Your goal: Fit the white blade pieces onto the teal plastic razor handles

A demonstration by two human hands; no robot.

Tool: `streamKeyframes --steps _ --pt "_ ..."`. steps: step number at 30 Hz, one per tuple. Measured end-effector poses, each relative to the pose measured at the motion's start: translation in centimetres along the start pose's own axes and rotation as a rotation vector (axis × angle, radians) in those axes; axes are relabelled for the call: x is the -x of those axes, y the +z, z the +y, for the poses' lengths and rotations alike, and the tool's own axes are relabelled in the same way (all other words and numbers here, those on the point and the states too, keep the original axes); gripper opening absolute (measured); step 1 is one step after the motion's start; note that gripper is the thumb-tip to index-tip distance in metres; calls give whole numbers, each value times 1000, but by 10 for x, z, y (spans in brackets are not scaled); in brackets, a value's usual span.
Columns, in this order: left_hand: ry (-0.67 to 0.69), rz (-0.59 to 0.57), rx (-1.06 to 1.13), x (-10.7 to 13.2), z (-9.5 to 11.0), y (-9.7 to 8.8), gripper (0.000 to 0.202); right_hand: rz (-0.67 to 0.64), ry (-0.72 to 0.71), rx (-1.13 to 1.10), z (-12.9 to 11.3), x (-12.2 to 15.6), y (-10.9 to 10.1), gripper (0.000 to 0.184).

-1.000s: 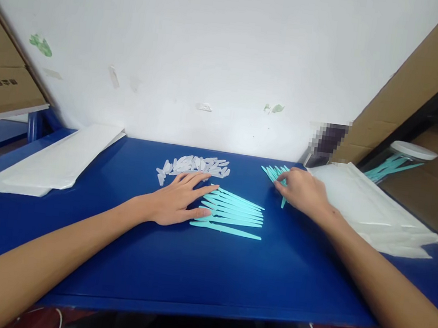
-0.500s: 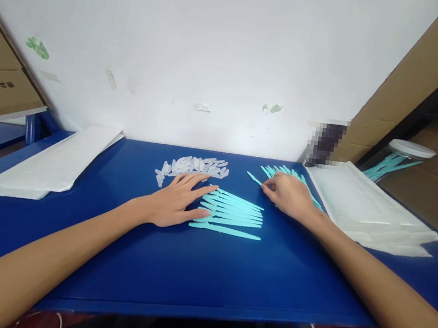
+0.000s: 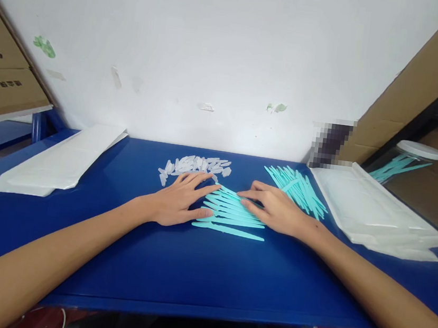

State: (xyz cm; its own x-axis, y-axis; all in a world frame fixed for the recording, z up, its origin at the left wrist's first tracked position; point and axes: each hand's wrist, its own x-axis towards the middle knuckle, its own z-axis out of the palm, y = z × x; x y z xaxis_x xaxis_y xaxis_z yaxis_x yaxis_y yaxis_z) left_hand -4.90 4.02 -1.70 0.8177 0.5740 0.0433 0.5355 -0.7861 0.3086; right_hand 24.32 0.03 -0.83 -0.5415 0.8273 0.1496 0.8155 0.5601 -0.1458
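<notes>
Several turquoise eyebrow razors (image 3: 236,221) lie side by side in a row on the blue table. My left hand (image 3: 182,201) rests palm down at the row's left ends, fingers spread, with forefinger and thumb touching them. At the top right of the row is my right hand (image 3: 273,207), its thumb and forefinger closed on one eyebrow razor (image 3: 228,189) that lies slantwise. A loose heap of more razors (image 3: 299,189) sits just beyond the right hand. Small translucent caps (image 3: 193,165) are piled behind the left hand.
White plastic packets lie at left (image 3: 57,160) and right (image 3: 381,210) on the blue table (image 3: 174,270). A white-lidded jar (image 3: 397,163) with turquoise pieces stands far right. Behind rises a white wall (image 3: 224,53); cardboard boxes (image 3: 9,80) are at the left.
My right hand has moved left and nearer from the heap to the row, bringing one razor to its top. My left hand stays in place. The view has shifted slightly.
</notes>
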Motion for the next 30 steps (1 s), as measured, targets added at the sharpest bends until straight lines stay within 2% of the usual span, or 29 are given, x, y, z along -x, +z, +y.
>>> streamKeyframes --steps 3,7,11,14,19,24,27,30 --pt "4 9 2 0 0 -1 69 17 11 19 1 0 -3 47" --pt "15 11 3 1 2 -3 68 84 183 149 12 2 -11 45" --pt "4 1 3 0 3 -3 68 10 445 300 26 7 -22 44" --pt "1 -5 0 0 1 -2 68 -53 552 322 32 8 -23 44" --pt "15 12 -2 0 0 -1 67 -73 557 265 29 6 -16 38" --pt "3 16 9 1 0 -2 70 61 567 365 14 5 -15 25" --pt "-26 101 36 0 -1 -1 65 112 457 331 9 4 -14 19" --pt "-68 228 53 -2 -3 -2 56 104 292 233 10 2 -7 30"
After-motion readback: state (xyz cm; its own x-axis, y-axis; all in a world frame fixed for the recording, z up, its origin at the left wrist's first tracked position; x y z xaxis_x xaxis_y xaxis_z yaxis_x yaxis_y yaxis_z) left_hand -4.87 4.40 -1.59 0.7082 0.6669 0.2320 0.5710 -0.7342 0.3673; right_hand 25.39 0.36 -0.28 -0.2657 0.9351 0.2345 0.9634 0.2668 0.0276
